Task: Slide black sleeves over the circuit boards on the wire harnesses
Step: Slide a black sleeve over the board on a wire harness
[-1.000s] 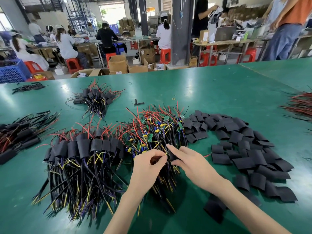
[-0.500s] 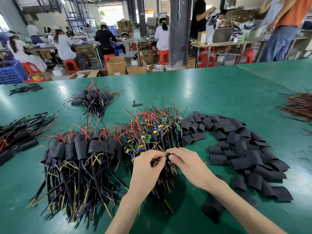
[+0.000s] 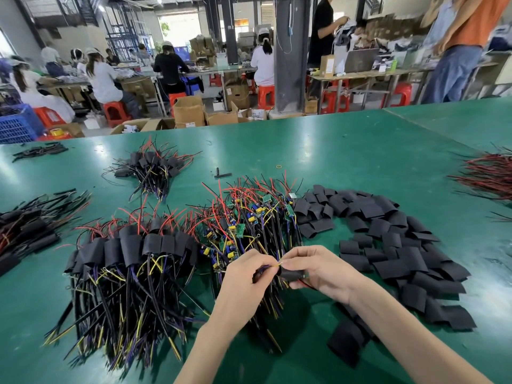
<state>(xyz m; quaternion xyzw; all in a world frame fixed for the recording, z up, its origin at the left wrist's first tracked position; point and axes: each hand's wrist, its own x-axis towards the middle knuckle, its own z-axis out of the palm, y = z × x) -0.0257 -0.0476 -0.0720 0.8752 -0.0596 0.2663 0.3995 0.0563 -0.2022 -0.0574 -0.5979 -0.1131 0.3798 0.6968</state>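
— Which hand has the sleeve?
— The right hand curls its thumb and fingers round a short black tube sleeve, just over the near end of the heap of red-and-black wire harnesses with green circuit boards.
— And the left hand?
— It pinches thin yellow and purple wire ends at the sleeve's mouth.
— Any room?
— A spread of loose flat black sleeves lies close on the right and a bundle of sleeved harnesses on the left. The bare green tabletop lies open toward the far edge.
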